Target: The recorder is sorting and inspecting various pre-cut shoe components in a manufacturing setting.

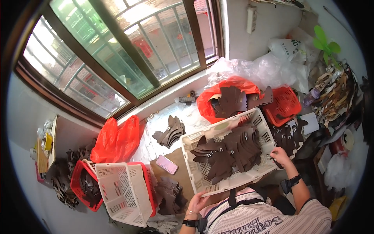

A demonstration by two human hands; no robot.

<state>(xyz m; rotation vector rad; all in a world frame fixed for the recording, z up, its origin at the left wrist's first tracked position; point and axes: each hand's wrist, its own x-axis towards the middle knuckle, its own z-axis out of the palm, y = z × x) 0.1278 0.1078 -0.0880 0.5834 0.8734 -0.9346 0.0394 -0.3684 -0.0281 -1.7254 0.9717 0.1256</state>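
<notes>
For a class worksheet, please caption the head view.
Left hand and right hand at the edges of a cream crate of dark brown pieces, a phone to its left.

The right crate is showing cream lattice, its pieces dark brown; the left bag is showing red.
</notes>
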